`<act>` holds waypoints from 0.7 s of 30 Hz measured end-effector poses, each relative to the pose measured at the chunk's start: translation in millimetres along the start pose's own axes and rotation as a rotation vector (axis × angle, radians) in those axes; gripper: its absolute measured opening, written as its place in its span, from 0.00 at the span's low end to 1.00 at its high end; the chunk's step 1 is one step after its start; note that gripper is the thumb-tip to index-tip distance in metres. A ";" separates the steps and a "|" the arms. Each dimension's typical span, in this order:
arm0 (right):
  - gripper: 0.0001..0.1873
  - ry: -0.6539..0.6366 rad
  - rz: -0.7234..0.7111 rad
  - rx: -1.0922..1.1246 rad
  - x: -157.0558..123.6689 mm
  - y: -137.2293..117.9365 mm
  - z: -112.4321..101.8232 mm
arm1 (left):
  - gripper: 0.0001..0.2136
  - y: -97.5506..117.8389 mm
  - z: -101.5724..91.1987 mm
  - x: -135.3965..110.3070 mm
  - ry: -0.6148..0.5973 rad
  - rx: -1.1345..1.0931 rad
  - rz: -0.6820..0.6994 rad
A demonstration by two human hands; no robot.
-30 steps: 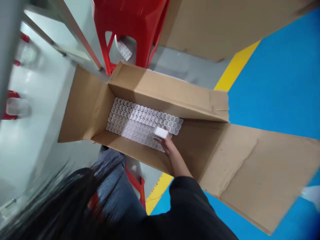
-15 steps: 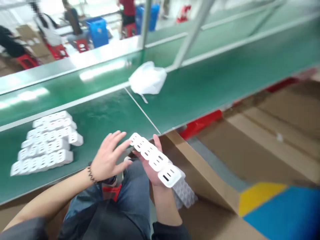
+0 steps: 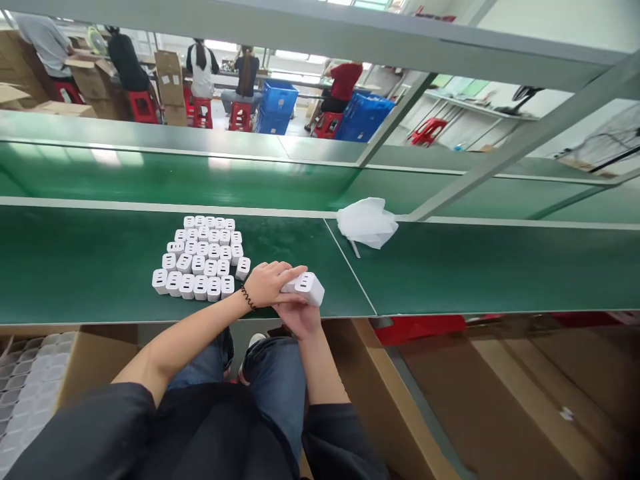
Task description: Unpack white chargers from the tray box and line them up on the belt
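Observation:
Both my hands meet at the near edge of the green conveyor belt (image 3: 75, 267). My right hand (image 3: 300, 319) cradles a row of white plug adapters (image 3: 306, 287) from below, seen end-on. My left hand (image 3: 270, 283), a black coil band on its wrist, lies curled over the top of the same row. To the left on the belt stands a block of several more white adapters (image 3: 203, 257), packed in rows, a short way from my left hand.
A crumpled white plastic bag (image 3: 367, 222) lies further back on the belt. Cardboard boxes stand below the belt: one with clear plastic trays (image 3: 25, 387) at lower left, another (image 3: 500, 393) at right. Metal frame posts rise behind. Several people sit at far tables among blue crates and red stools.
The view swung up from the box on the floor to the belt. My right hand brought a row of adapters up to the belt edge, and my left hand closed over it.

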State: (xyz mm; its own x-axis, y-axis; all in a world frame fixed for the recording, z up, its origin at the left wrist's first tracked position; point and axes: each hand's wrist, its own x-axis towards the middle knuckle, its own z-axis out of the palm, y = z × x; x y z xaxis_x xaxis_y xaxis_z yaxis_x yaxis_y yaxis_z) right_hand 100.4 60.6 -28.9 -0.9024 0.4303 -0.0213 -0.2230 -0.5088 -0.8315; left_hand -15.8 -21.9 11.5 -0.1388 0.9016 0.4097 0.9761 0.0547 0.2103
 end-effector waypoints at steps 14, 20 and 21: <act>0.16 0.200 0.157 -0.297 -7.7 -56.2 -75.4 | 0.26 4.4 16.3 18.2 -0.153 0.128 0.062; 0.16 0.259 0.123 -0.364 4.6 -58.0 -82.4 | 0.26 1.8 15.0 15.4 -0.182 0.182 -0.033; 0.18 0.265 0.105 -0.361 8.4 -59.3 -82.3 | 0.26 1.3 14.2 14.7 -0.179 0.191 -0.066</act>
State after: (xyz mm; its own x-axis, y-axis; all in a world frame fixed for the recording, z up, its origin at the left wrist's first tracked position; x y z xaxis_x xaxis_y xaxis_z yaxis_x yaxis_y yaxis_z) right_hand 136.4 155.8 -25.4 -0.7775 0.5898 -0.2183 0.0504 -0.2875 -0.9564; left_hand -14.1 -2.5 5.3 -0.1884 0.9540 0.2333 0.9820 0.1810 0.0532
